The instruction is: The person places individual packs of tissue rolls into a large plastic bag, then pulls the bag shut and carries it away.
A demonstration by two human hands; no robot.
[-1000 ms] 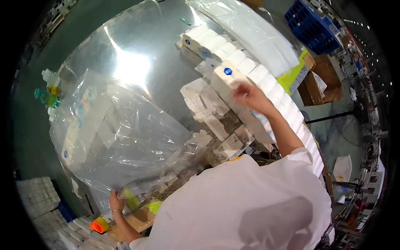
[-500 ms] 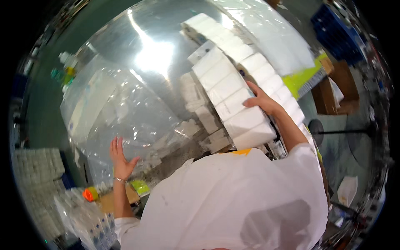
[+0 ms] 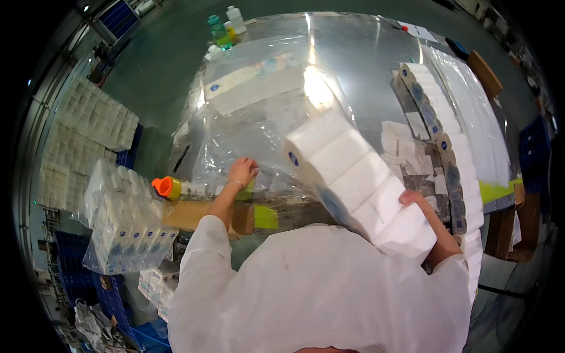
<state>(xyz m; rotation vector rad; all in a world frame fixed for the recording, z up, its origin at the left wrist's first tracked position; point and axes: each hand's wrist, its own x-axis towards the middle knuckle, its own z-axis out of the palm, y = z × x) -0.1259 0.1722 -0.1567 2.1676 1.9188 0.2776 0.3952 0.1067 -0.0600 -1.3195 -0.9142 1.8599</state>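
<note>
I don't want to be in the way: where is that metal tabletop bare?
The far metal tabletop is bare between the clear film and the row of white roll packs. Nearer, it's crowded: the left hand by the film, the right hand's grip on a long white pack, flat scraps beside the row.

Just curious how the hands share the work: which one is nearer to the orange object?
Left. The left hand is by the clear plastic, right of the orange object; the right hand is much farther right, holding the white pack.
</note>
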